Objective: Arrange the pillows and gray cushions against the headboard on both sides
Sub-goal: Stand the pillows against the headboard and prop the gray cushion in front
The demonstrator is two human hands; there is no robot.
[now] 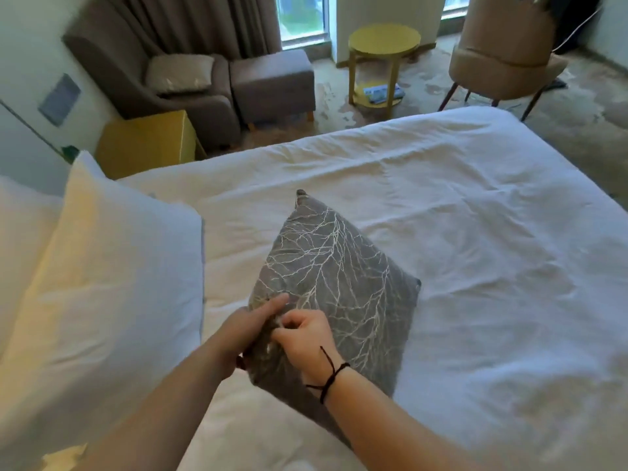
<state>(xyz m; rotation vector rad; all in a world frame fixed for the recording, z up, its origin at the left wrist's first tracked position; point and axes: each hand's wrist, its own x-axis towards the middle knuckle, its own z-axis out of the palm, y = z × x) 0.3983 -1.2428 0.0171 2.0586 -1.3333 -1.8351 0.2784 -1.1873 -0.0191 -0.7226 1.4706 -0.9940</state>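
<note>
A gray cushion (343, 283) with a pale branch pattern is held above the white bed (475, 232), one corner pointing away from me. My left hand (251, 329) grips its near left edge, fingers along the fabric. My right hand (307, 338), with a black cord on the wrist, pinches the same edge just beside the left hand. A large white pillow (112, 287) stands tilted at the left, and a second white pillow (20, 239) leans behind it at the frame's left edge. The headboard is out of view.
Beyond the bed stand a yellow nightstand (149, 144), a gray armchair (159, 79) holding another gray cushion (178, 73), a gray ottoman (272, 83), a round yellow side table (382, 56) and a beige chair (506, 62). Curtains and windows line the far wall.
</note>
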